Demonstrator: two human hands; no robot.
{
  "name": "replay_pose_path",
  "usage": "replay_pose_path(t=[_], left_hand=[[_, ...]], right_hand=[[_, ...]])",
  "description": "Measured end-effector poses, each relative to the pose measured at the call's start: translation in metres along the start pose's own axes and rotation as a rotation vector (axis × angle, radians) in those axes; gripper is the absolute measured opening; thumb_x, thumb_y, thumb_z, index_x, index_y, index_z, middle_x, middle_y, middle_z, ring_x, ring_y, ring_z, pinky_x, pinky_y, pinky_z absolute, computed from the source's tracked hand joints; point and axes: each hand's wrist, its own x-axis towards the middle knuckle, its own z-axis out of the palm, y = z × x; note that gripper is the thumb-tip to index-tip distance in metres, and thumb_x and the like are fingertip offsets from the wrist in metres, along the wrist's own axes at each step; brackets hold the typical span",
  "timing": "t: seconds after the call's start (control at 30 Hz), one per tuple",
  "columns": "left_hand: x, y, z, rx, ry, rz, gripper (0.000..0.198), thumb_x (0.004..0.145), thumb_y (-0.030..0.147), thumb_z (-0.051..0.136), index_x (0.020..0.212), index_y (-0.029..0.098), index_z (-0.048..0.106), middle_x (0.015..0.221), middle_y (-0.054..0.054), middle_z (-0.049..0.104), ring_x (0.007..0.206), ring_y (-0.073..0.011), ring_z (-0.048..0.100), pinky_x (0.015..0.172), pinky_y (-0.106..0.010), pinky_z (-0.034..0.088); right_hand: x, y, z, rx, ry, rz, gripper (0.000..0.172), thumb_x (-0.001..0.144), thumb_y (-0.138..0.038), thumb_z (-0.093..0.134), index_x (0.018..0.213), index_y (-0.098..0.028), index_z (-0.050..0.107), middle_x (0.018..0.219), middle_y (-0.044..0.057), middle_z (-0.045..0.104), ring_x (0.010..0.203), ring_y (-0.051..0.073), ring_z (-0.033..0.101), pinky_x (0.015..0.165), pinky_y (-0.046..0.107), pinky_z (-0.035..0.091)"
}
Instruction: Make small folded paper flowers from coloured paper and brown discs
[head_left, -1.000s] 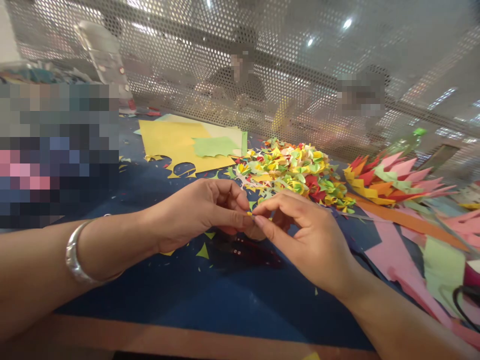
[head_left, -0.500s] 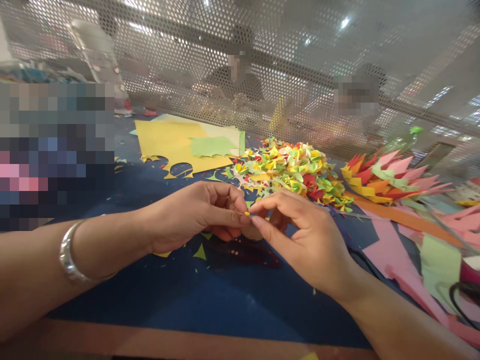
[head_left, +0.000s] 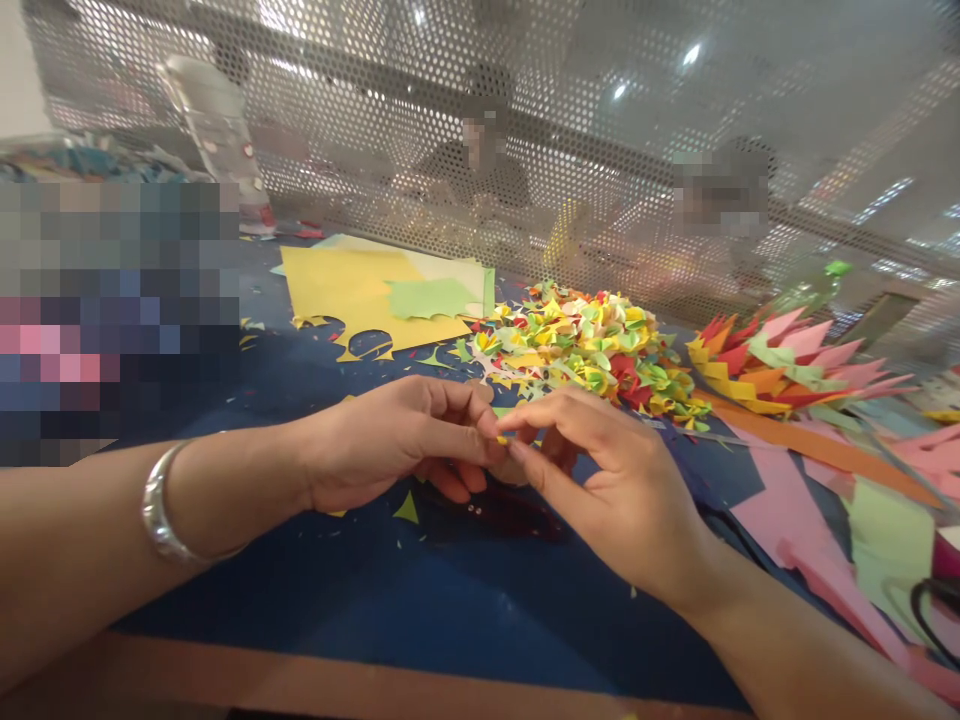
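Observation:
My left hand [head_left: 390, 440] and my right hand [head_left: 600, 480] meet over the blue table [head_left: 450, 600], fingertips pinched together on a tiny yellow paper piece [head_left: 501, 438]. Most of that piece is hidden between the fingers. A silver bangle [head_left: 161, 505] sits on my left wrist. Just beyond the hands lies a heap of small folded paper pieces [head_left: 592, 350] in yellow, green and red.
A yellow paper sheet [head_left: 352, 290] with cut-outs and a green piece lie at the back left. Pink, orange and red spiky paper cuttings [head_left: 787, 370] and pink strips fill the right side. A perforated metal screen [head_left: 525, 130] stands behind, with people beyond it. Paper scraps dot the table.
The hands stay pinched together on the yellow piece, with the fingers shifting slightly; the view has moved a little.

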Motion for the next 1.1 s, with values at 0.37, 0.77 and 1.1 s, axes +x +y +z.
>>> replay_pose_path(t=[0.37,0.77,1.1], left_hand=[[0.0002,-0.0001,-0.0008,-0.050,0.012,-0.063,0.012,0.076,0.019,0.077,0.078,0.015,0.066,0.067,0.004,0.069,0.057,-0.0065,0.064,0.058,-0.015,0.055],[-0.0002,0.0006,0.0005,-0.040,0.006,-0.063,0.010,0.074,0.020,0.075,0.076,0.014,0.067,0.067,0.000,0.069,0.059,-0.0103,0.066,0.060,-0.019,0.056],[-0.0036,-0.0007,-0.0023,0.011,0.074,0.033,0.016,0.080,0.029,0.074,0.079,0.016,0.066,0.071,0.000,0.071,0.063,-0.0084,0.063,0.062,-0.017,0.049]], right_hand=[[-0.0001,-0.0008,0.0001,-0.003,0.000,-0.005,0.012,0.089,-0.009,0.062,0.094,-0.018,0.068,0.086,0.000,0.063,0.073,0.010,0.060,0.064,0.021,0.049],[0.0009,-0.0016,-0.0007,0.022,-0.018,-0.023,0.017,0.088,-0.007,0.061,0.099,-0.019,0.068,0.088,0.001,0.064,0.073,0.010,0.060,0.064,0.021,0.049],[0.0006,-0.0021,-0.0014,-0.002,0.007,0.045,0.013,0.089,-0.013,0.063,0.098,-0.021,0.067,0.086,-0.001,0.065,0.063,0.008,0.057,0.060,0.022,0.048]])
